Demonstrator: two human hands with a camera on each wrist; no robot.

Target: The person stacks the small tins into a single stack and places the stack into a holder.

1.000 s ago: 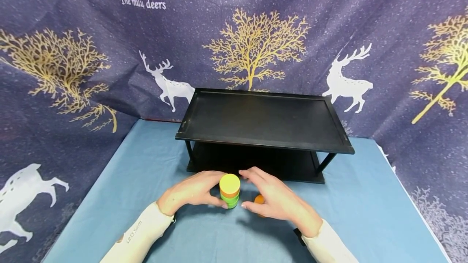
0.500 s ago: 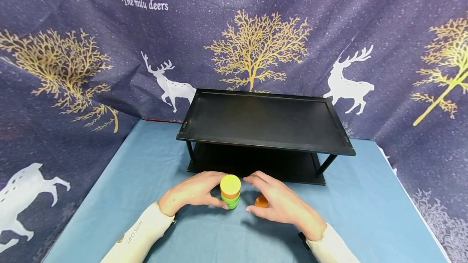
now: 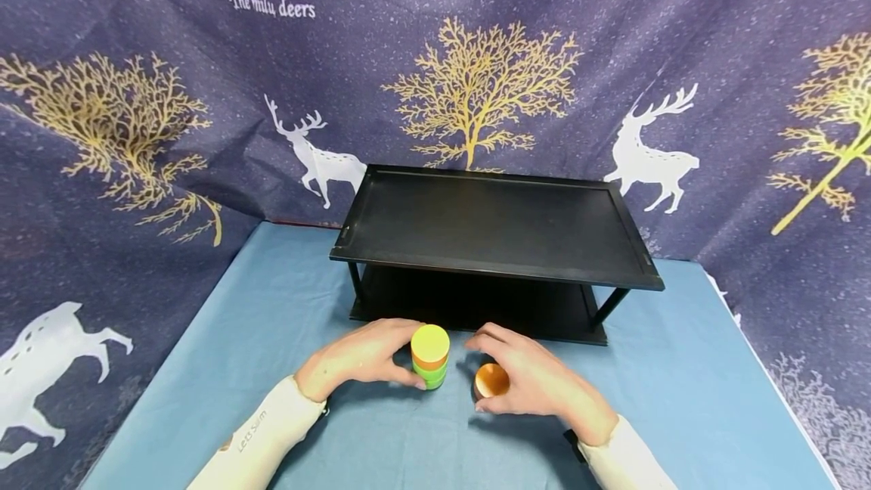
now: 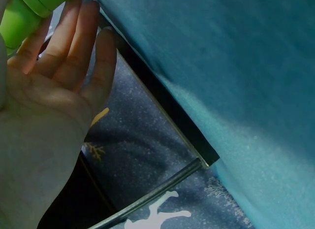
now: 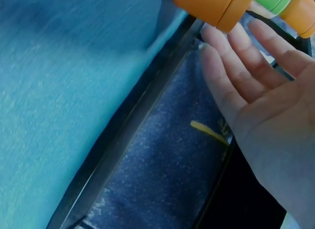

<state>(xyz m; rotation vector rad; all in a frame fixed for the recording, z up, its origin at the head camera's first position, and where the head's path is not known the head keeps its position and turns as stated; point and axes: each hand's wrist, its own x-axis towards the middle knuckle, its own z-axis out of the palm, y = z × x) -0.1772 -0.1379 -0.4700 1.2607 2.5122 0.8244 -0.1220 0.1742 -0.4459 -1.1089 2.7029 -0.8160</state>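
In the head view, my left hand [image 3: 367, 354] holds a small stack of cups, thumb in front and fingers behind. A green cup [image 3: 430, 375] is its lower part, with an orange cup with a yellow top [image 3: 430, 344] above. The left wrist view shows the green cup [image 4: 19, 24] at the fingers of that hand [image 4: 54, 86]. My right hand [image 3: 531, 376] spreads around a separate orange cup [image 3: 491, 382] on the cloth, open end up. A gap shows between its fingers and that cup; thumb contact is unclear. The right wrist view has the orange cup [image 5: 206, 5] beyond the fingertips.
A black two-level shelf [image 3: 490, 225] stands behind the hands, its lower board [image 3: 476, 305] just beyond the fingertips. Blue cloth [image 3: 272, 286] covers the table. A dark curtain [image 3: 408, 59] with trees and deer hangs at the back and sides.
My right hand has moved right, away from the stack, and come around the separate orange cup, which now shows more. The left hand stays on the stack.
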